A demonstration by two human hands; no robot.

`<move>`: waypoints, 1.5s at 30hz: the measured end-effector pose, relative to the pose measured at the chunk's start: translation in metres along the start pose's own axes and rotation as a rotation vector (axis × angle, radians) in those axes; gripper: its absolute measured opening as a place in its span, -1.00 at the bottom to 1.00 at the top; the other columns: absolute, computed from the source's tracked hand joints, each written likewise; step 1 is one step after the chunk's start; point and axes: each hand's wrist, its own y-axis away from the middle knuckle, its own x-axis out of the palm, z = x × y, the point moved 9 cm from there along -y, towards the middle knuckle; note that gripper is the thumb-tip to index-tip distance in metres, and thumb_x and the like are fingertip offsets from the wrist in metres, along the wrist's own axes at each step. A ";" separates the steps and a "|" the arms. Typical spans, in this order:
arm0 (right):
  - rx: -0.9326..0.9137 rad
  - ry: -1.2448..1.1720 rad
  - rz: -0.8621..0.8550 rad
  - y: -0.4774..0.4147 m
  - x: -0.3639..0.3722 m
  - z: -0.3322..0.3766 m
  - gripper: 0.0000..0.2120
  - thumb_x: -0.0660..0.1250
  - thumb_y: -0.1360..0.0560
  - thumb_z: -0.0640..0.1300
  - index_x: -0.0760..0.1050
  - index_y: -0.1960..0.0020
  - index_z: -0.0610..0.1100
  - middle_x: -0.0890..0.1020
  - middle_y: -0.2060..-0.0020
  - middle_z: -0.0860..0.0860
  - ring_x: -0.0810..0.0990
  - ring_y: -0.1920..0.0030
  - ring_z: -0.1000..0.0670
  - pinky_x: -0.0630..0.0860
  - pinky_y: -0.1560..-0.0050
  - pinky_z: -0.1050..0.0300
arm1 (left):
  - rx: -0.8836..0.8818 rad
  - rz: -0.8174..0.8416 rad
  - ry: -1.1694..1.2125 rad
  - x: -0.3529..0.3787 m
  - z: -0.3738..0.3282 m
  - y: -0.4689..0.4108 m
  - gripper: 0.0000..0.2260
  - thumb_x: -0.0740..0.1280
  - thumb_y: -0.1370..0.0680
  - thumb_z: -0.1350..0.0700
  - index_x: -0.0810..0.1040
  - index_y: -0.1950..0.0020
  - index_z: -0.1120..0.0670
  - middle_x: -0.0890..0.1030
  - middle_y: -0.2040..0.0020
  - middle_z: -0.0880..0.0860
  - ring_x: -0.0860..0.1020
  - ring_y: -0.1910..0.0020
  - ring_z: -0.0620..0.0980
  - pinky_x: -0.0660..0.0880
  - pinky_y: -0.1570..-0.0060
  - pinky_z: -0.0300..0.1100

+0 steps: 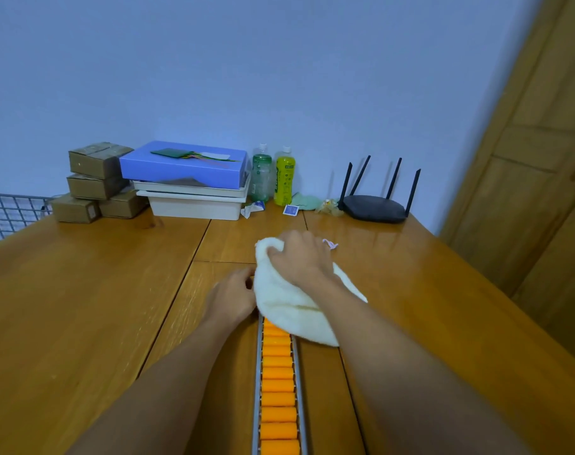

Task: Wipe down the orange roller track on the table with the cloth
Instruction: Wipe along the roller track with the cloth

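Observation:
The orange roller track (277,382), orange rollers in a grey metal frame, runs from the bottom edge up the middle of the wooden table (82,290). A cream cloth (292,310) is bunched over its far end and hides the rollers there. My right hand (301,257) presses down on top of the cloth, fingers curled into it. My left hand (233,297) rests at the left side of the track, fingertips touching the cloth's left edge; whether it grips the track frame is hidden.
At the back against the wall stand brown cardboard boxes (95,182), a blue box on white trays (189,182), two drink bottles (273,175), small wrappers and a black router (374,205). A wire grid (10,215) sits far left. A wooden door (535,159) is at right.

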 end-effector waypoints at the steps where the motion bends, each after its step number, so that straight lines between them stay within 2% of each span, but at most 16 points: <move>1: -0.006 0.025 0.013 0.004 0.008 0.004 -0.69 0.23 -0.58 0.10 0.60 -0.10 -0.09 0.64 0.00 -0.12 0.60 -0.04 -0.23 0.34 0.15 0.04 | 0.011 0.013 -0.007 0.001 0.001 -0.001 -0.92 0.29 -0.54 -0.10 0.57 0.08 -0.18 0.66 0.20 -0.12 0.63 0.20 -0.04 0.65 0.13 0.11; 4: -0.036 0.095 0.059 0.014 0.031 0.011 -0.69 0.20 -0.62 0.08 0.56 -0.09 -0.13 0.62 0.04 -0.10 0.61 0.00 -0.21 0.33 0.17 0.05 | 0.042 -0.003 0.007 -0.001 -0.003 0.001 -0.88 0.28 -0.57 -0.07 0.56 0.14 -0.14 0.64 0.23 -0.09 0.61 0.22 -0.04 0.62 0.19 0.03; 6: -0.061 0.138 0.081 0.018 0.038 0.012 -0.69 0.19 -0.63 0.08 0.53 -0.14 -0.12 0.62 0.03 -0.10 0.62 0.00 -0.20 0.33 0.17 0.05 | 0.030 -0.018 0.027 -0.002 -0.005 0.003 -0.78 0.24 -0.62 -0.12 0.58 0.14 -0.11 0.65 0.24 -0.08 0.61 0.23 -0.03 0.50 0.26 -0.09; 8: -0.105 0.204 0.078 0.021 0.038 0.014 -0.70 0.17 -0.65 0.05 0.50 -0.21 -0.13 0.64 0.00 -0.11 0.62 0.00 -0.20 0.34 0.17 0.04 | 0.006 -0.015 0.033 0.000 -0.002 0.001 -0.75 0.23 -0.62 -0.12 0.59 0.17 -0.07 0.65 0.26 -0.06 0.61 0.23 0.01 0.44 0.28 -0.12; 14: -0.203 0.358 0.055 0.026 0.034 0.022 -0.71 0.15 -0.67 -0.07 0.45 -0.32 -0.14 0.65 0.00 -0.09 0.63 0.03 -0.18 0.31 0.21 0.05 | 0.005 -0.015 0.023 0.001 0.001 -0.001 -0.78 0.24 -0.60 -0.07 0.59 0.18 -0.07 0.63 0.27 -0.06 0.62 0.20 0.06 0.45 0.29 -0.07; 17: -0.216 0.377 0.051 0.028 0.034 0.023 -0.72 0.15 -0.66 -0.09 0.44 -0.33 -0.13 0.65 0.00 -0.07 0.63 0.04 -0.17 0.30 0.22 0.05 | 0.025 -0.013 0.028 0.000 -0.001 0.000 -0.78 0.23 -0.59 -0.09 0.63 0.09 -0.08 0.66 0.20 -0.07 0.63 0.16 0.04 0.58 0.19 0.06; 19: -0.200 0.365 0.050 0.030 0.034 0.020 -0.72 0.16 -0.66 -0.09 0.44 -0.32 -0.13 0.64 0.03 -0.07 0.63 0.08 -0.16 0.30 0.24 0.06 | 0.049 -0.014 0.041 -0.001 -0.005 0.001 -0.77 0.22 -0.59 -0.08 0.67 -0.05 -0.13 0.69 0.09 -0.12 0.63 0.10 -0.01 0.62 0.07 0.12; 22: -0.151 0.354 0.040 0.032 0.029 0.008 -0.76 0.17 -0.65 -0.08 0.45 -0.26 -0.14 0.64 0.08 -0.07 0.52 0.21 -0.14 0.26 0.31 0.06 | 0.052 -0.030 0.028 -0.001 -0.005 0.000 -0.73 0.25 -0.64 0.02 0.65 -0.28 -0.16 0.70 -0.11 -0.10 0.62 -0.06 -0.02 0.60 -0.08 0.07; 24: -0.134 0.371 0.034 0.034 0.026 0.000 -0.77 0.18 -0.64 -0.09 0.47 -0.24 -0.13 0.64 0.11 -0.05 0.48 0.25 -0.13 0.23 0.35 0.07 | 0.056 -0.033 0.015 -0.001 -0.004 -0.002 -0.71 0.26 -0.65 0.02 0.61 -0.34 -0.16 0.68 -0.19 -0.09 0.59 -0.09 -0.05 0.57 -0.11 0.02; 28: -0.101 0.372 0.035 0.039 0.021 -0.012 -0.79 0.17 -0.65 -0.09 0.49 -0.21 -0.11 0.64 0.14 -0.05 0.47 0.28 -0.12 0.29 0.32 0.07 | 0.058 -0.025 0.033 0.002 -0.005 -0.002 -0.71 0.27 -0.68 0.04 0.59 -0.37 -0.12 0.62 -0.13 -0.12 0.52 -0.04 -0.11 0.50 -0.05 -0.08; 32: -0.093 0.358 0.055 0.044 0.015 -0.028 -0.79 0.17 -0.65 -0.05 0.51 -0.17 -0.09 0.63 0.13 -0.03 0.46 0.27 -0.09 0.32 0.29 0.07 | 0.053 -0.017 0.028 0.003 -0.003 -0.003 -0.72 0.27 -0.68 0.01 0.58 -0.38 -0.12 0.65 -0.21 -0.06 0.54 -0.06 -0.12 0.48 0.00 -0.11; 37: 0.008 0.293 0.024 0.069 -0.008 -0.063 -0.73 0.17 -0.64 0.09 0.54 -0.09 -0.07 0.59 0.17 -0.02 0.50 0.22 -0.09 0.36 0.24 0.08 | 0.060 0.005 0.096 0.000 -0.005 0.003 -0.76 0.29 -0.67 0.01 0.62 -0.31 -0.15 0.66 -0.09 -0.18 0.60 -0.07 -0.12 0.58 -0.12 -0.01; 41: 0.120 0.172 -0.008 0.085 -0.036 -0.079 -0.72 0.21 -0.60 0.14 0.54 0.04 -0.04 0.48 0.29 0.02 0.53 0.22 -0.09 0.38 0.24 0.09 | 0.033 -0.012 0.139 -0.006 -0.005 0.013 -0.74 0.34 -0.65 0.02 0.61 -0.34 -0.09 0.67 -0.01 -0.10 0.63 0.00 -0.10 0.61 -0.04 -0.03; 45: 0.155 0.039 -0.037 0.092 -0.063 -0.073 -0.66 0.24 -0.58 0.17 0.62 -0.15 -0.01 0.59 0.18 -0.02 0.52 0.18 -0.09 0.41 0.21 0.07 | 0.020 0.019 0.147 -0.004 -0.007 0.031 -0.74 0.35 -0.65 0.04 0.60 -0.34 -0.05 0.67 0.00 -0.05 0.63 0.03 -0.10 0.59 0.05 -0.13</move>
